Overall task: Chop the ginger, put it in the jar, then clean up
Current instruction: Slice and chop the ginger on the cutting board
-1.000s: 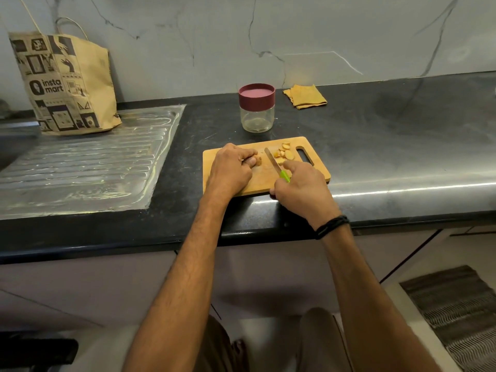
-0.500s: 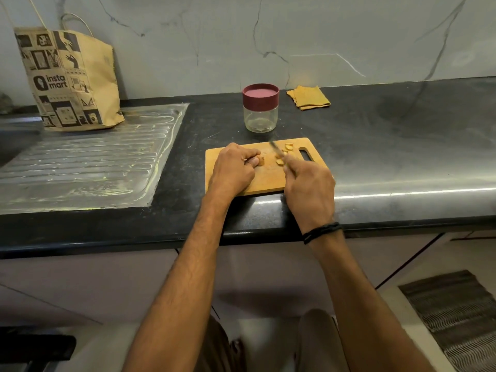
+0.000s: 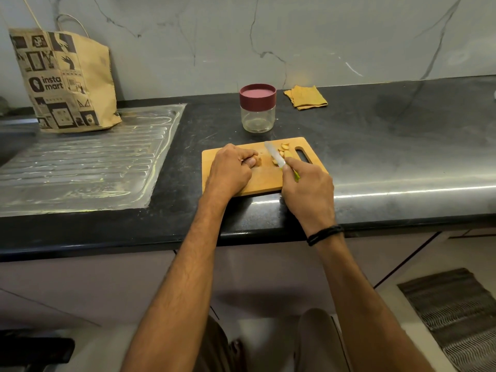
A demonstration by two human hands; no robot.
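Black stone counter (image 3: pixel 375 157) with a grey marble wall (image 3: pixel 322 36) behind it, that's our workspace. Our wooden cutting board (image 3: pixel 265 181) sits near the front edge and both our hands are on it.

Our left hand (image 3: pixel 230 170) is knuckles-up, its grip curled tight around the chunk of ginger (image 3: pixel 259 161), which pokes out by the fingertips and rests on the board. Our right hand (image 3: pixel 308 191) has its grip clamped on the green handle of the knife (image 3: pixel 275 156). The blade points away from us, angled a bit left, low over the cut bits. A few ginger slices (image 3: pixel 285 150) are piled just right of the blade, next to the board's handle slot. Another piece sits under or beside the blade, we can't tell which.

Behind the board stands the glass jar (image 3: pixel 258 119) with its maroon lid (image 3: pixel 257 96) on. A folded yellow cloth (image 3: pixel 306 97) lies to its right by the wall. Off to the left is the steel drainboard (image 3: pixel 80 162), with a printed paper bag (image 3: pixel 64 81) standing at its back. There's a black band (image 3: pixel 324 234) on our right wrist, and a striped mat (image 3: pixel 456 318) on the floor at lower right.
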